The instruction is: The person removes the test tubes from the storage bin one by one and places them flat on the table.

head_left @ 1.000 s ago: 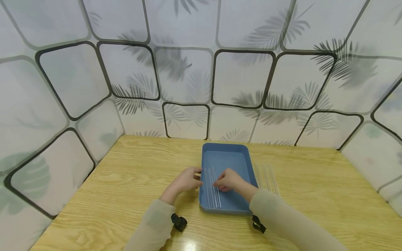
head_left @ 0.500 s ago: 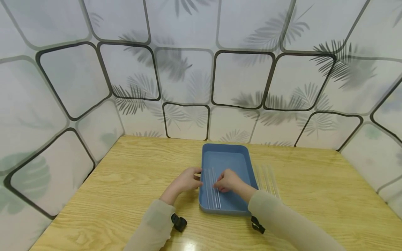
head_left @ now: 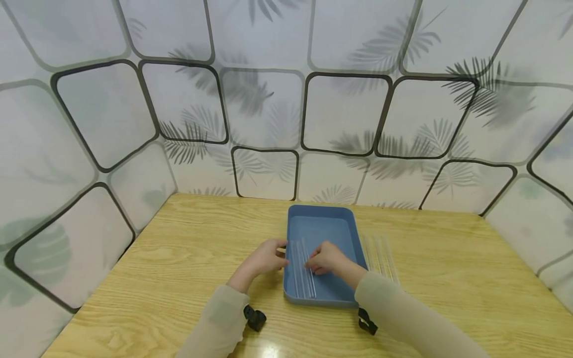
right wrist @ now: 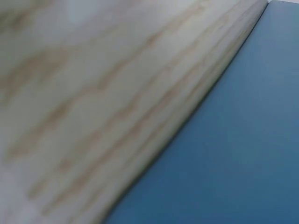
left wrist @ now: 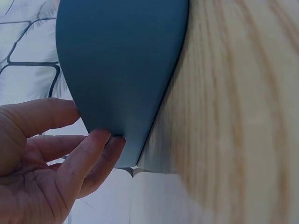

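A blue rectangular tray (head_left: 330,223) sits on the wooden table. Along its left side lie several long, thin clear rods (head_left: 298,276), side by side. My right hand (head_left: 329,257) reaches in over the tray's right wall and pinches the rightmost clear rod (head_left: 311,283) near its middle. At the tray's left rim is my left hand (head_left: 267,256). In the left wrist view, the fingers (left wrist: 96,149) of that hand are fairly straight, and their tips touch the tray's outer wall (left wrist: 121,56). The right wrist view takes in the tray wall (right wrist: 233,154) but no fingers.
More clear rods (head_left: 380,253) lie on the table (head_left: 210,223) just right of the tray, partly hidden by the right sleeve. A patterned wall covering (head_left: 264,109) rises behind the table and along both sides. Black wrist straps (head_left: 255,318) hang under both cuffs.
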`<action>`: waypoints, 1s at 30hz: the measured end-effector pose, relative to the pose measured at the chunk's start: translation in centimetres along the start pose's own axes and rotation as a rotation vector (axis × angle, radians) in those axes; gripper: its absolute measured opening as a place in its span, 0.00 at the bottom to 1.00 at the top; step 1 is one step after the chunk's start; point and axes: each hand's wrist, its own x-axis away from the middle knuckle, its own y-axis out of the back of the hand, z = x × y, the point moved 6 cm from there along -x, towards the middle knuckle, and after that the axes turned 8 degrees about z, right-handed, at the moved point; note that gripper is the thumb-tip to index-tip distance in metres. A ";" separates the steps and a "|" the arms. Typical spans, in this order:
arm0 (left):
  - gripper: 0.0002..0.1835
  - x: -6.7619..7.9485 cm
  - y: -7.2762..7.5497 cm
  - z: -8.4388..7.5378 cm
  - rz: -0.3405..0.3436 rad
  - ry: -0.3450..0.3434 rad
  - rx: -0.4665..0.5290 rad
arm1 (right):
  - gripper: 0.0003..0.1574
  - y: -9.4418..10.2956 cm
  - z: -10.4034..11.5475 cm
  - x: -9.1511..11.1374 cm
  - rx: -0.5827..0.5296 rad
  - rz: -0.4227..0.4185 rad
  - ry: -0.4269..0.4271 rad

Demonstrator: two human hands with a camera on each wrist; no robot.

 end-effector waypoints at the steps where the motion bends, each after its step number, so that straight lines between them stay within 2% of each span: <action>1: 0.29 0.0 0.0 0.0 0.001 -0.001 -0.002 | 0.07 0.0 -0.1 0.0 -0.014 0.003 -0.003; 7: 0.29 0.0 0.0 0.0 -0.003 -0.001 -0.009 | 0.05 0.1 -0.5 0.0 -0.099 0.034 -0.006; 13: 0.29 0.0 0.0 0.0 -0.014 0.003 -0.003 | 0.09 0.6 -0.6 0.2 -0.173 0.054 -0.005; 23: 0.29 0.0 0.0 0.0 -0.011 0.002 0.002 | 0.12 1.6 -0.7 0.4 -0.256 0.079 0.049; 30: 0.29 -0.1 0.0 0.1 -0.012 -0.005 -0.001 | 0.10 2.2 -0.6 0.5 -0.316 0.076 0.072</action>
